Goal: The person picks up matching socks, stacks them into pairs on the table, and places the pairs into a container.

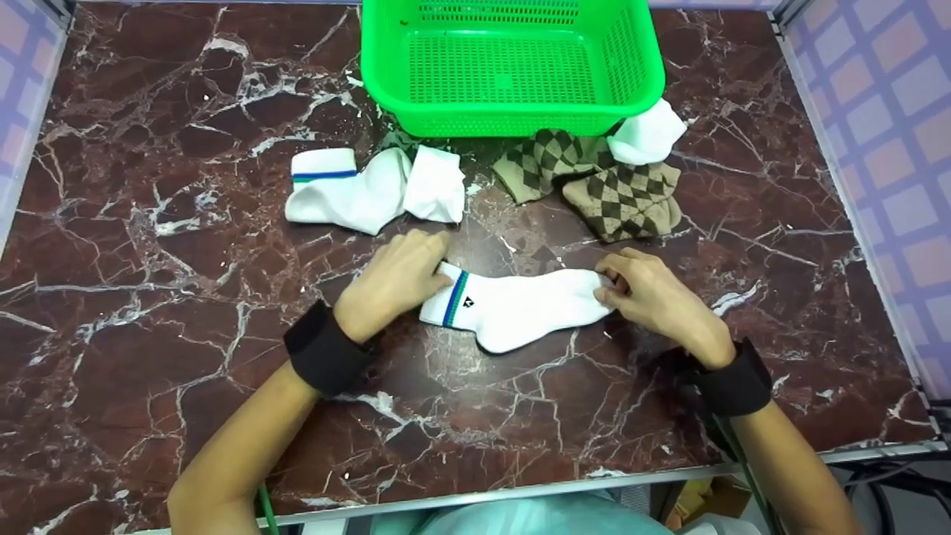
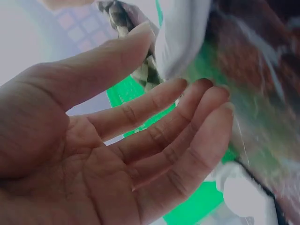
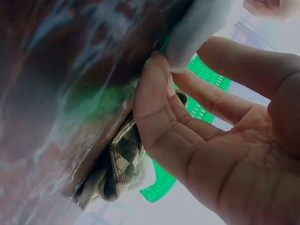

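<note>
A white sock with a blue and green stripe and a small black mark lies flat on the table between the hands, cuff to the left and toe to the right. My left hand is at its cuff, thumb on the edge, the other fingers loosely extended past it. In the left wrist view, those fingers have a gap to the thumb. At the toe, my right hand pinches the fabric with curled fingers. The right wrist view shows the sock end between thumb and index finger.
A green plastic basket stands at the back. In front of it lie a striped white sock, a bunched white one, brown argyle socks and another white piece. The marbled table has side panels left and right.
</note>
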The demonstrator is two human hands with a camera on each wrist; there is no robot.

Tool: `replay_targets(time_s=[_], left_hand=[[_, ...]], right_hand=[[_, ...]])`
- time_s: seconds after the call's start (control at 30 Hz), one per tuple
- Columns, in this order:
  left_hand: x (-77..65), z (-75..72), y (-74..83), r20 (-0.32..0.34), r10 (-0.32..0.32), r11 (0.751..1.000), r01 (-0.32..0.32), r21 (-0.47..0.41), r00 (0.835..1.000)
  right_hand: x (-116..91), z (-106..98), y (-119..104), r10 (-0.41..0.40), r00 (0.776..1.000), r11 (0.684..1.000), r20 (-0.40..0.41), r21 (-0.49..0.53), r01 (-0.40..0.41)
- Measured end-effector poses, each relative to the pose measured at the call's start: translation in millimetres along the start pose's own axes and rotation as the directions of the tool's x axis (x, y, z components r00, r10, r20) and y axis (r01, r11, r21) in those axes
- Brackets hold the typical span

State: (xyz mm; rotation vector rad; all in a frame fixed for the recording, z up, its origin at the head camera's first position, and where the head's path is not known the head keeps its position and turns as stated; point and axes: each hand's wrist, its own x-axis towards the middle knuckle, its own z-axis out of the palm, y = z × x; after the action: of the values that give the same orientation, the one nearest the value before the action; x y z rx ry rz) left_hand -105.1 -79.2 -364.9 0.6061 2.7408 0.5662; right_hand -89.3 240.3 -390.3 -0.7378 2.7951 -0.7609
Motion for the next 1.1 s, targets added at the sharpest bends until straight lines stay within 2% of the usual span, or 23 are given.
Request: replay_targets(time_s=[0.13, 0.33, 0.43, 0.57, 0.77, 0.83, 0.97, 1.1], left_hand=[[0.8, -14.2, -6.4, -0.026, 0.005, 1.0, -0.005, -0.006, 1.0], [11.3, -48.1, -24.0, -0.035, -0.051, 0.998, 0.05, -0.027, 0.998], [20.0, -66.3, -39.2, -0.03, -0.093, 0.995, 0.092, -0.028, 0.995], [30.9, -86.2, -65.0, -0.011, -0.174, 0.984, 0.175, 0.019, 0.985], [44.2, -98.7, -103.2, -0.063, -0.241, 0.962, 0.247, 0.118, 0.968], [49.6, -102.1, -113.0, -0.039, -0.267, 0.955, 0.27, 0.125, 0.963], [60.4, -107.4, -128.8, 0.064, -0.316, 0.945, 0.308, 0.111, 0.947], [66.5, -104.3, -135.8, 0.143, -0.329, 0.942, 0.314, 0.119, 0.933]], right_hand=[[1, -5, 0, -0.051, 0.997, 0.999, -0.054, 0.004, 0.051], [2, -8, -2, -0.073, 0.992, 0.997, -0.1, -0.007, 0.072], [1, -7, -4, -0.064, 0.993, 0.998, -0.1, -0.003, 0.064], [-3, -6, -5, -0.036, 0.996, 0.999, -0.086, 0.013, 0.037], [-5, -6, -3, -0.005, 0.999, 0.999, -0.054, 0.032, 0.007], [-6, -6, -3, -0.005, 0.998, 1.0, -0.058, 0.029, 0.006], [-6, -5, -2, -0.001, 0.998, 0.999, -0.065, 0.042, 0.004], [-6, -6, -2, 0.026, 0.998, 0.998, -0.055, 0.062, -0.023]])
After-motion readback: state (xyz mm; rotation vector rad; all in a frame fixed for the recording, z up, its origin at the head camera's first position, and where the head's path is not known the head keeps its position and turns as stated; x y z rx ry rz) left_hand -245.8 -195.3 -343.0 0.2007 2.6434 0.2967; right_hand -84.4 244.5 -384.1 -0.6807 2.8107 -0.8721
